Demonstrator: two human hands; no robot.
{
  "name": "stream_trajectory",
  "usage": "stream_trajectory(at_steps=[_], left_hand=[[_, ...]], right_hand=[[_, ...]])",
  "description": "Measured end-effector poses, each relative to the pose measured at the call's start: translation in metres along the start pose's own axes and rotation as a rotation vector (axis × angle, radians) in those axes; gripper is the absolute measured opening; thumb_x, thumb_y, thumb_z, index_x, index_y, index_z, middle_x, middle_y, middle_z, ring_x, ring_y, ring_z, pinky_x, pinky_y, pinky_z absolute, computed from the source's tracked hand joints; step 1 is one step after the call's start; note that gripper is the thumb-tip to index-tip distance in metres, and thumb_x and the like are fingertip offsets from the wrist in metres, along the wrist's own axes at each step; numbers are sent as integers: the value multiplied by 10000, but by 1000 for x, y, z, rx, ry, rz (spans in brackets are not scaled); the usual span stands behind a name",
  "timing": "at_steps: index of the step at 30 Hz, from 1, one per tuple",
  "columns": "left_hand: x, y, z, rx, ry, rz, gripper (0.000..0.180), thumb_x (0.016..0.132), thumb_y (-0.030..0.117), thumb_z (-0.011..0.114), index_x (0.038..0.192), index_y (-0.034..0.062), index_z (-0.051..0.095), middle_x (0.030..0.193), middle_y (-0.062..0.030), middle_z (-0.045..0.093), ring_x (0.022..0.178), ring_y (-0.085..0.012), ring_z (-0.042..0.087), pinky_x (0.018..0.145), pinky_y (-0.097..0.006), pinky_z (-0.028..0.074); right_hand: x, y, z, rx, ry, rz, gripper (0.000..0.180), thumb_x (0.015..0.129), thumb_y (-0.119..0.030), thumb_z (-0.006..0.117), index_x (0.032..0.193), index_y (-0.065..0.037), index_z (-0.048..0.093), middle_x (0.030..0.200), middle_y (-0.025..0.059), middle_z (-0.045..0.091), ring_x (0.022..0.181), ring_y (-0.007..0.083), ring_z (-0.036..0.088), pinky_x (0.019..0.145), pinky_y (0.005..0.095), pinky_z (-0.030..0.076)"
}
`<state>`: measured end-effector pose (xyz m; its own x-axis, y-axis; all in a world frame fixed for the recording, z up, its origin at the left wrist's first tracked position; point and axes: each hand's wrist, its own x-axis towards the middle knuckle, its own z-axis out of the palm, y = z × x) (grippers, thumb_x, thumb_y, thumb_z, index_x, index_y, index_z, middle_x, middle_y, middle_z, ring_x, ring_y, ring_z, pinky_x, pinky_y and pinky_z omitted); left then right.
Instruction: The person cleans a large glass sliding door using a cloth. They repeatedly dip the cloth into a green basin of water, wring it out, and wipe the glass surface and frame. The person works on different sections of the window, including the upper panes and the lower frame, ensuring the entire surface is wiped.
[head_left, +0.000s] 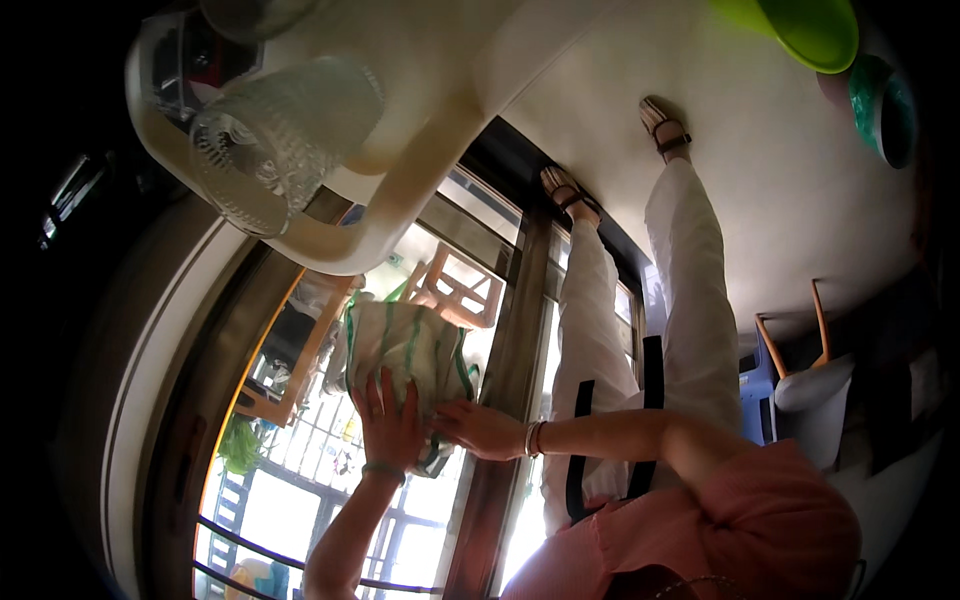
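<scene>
The white cloth bundle with green stripes (405, 340) is just past the fingers, its stripes running away from them. Its near side is covered by the spread left hand (393, 435); its lower right corner is met by the right hand (487, 430). Whether it is gripped by either cannot be told.

The fabric (408, 345) is right of the glass (285, 140).

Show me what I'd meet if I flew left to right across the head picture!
Leafy greenery → left hand → right hand → one strappy sandal → other strappy sandal → lime-green plastic thing → teal container.
</scene>
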<state>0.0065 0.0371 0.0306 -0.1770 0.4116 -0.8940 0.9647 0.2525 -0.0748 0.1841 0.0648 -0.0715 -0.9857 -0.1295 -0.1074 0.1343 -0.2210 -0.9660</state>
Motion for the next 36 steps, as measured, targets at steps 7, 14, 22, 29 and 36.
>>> stream_trajectory(at_steps=[7, 14, 22, 29, 36], left_hand=[[86, -15, 66, -49, 114, 78, 476, 842, 250, 541, 1275, 55, 536, 1435, -291, 324, 1353, -494, 245, 1108, -642, 125], [228, -2, 154, -41, 10, 76, 504, 866, 313, 494, 1327, 109, 518, 1472, -252, 308, 1386, -457, 206, 1129, -610, 56], [241, 11, 170, 134, -201, 154, 556, 904, 316, 478, 1442, 206, 391, 1533, -164, 248, 1417, -366, 210, 1141, -544, 95], [123, 5, 88, 39, -403, 301, 519, 805, 395, 614, 1260, 154, 552, 1489, -181, 323, 1400, -381, 244, 1131, -575, 142], [74, 40, 46, -68, -269, -7, 620, 896, 552, 463, 1349, 131, 495, 1475, -218, 339, 1412, -398, 200, 1125, -609, -2]], right_hand=[[21, 67, -9, -63, 155, 145, 451, 909, -153, 530, 1332, -25, 440, 1296, 160, 479, 1203, 320, 446, 1060, 418, 354], [47, 198, -19, -306, -20, 294, 481, 894, -101, 521, 1335, 44, 397, 1235, 206, 478, 1150, 343, 463, 1000, 415, 396], [41, 194, -46, 596, 216, 512, 540, 919, -187, 561, 1372, 23, 355, 1287, 221, 512, 1202, 341, 502, 1019, 408, 391], [4, 82, -25, 478, 104, 376, 435, 863, -129, 590, 1246, 13, 439, 1212, 240, 498, 1120, 394, 524, 948, 446, 439], [-29, 17, -29, 535, -59, 268, 479, 824, -91, 628, 1251, 4, 432, 1253, 210, 457, 1135, 390, 501, 964, 430, 437]])
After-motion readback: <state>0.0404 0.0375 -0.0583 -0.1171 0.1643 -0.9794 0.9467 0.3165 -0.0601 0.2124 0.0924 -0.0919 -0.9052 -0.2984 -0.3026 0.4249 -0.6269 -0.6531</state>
